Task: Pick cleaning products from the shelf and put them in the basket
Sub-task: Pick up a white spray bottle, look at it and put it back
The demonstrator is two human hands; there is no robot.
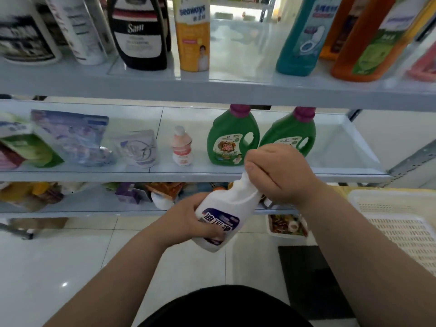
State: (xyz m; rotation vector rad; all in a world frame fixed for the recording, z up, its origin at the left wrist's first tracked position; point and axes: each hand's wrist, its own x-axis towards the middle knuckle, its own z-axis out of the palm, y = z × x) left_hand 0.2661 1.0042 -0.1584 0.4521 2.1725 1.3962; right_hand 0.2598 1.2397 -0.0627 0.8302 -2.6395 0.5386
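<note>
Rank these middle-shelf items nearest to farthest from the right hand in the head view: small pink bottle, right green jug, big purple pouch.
From the right hand:
1. Right green jug, just behind it.
2. Small pink bottle, mid-shelf, to its left.
3. Big purple pouch, far left.

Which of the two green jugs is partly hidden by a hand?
The right green jug: the right hand, gripping the white bottle, covers the jug's lower front. The left green jug shows its label.
</note>
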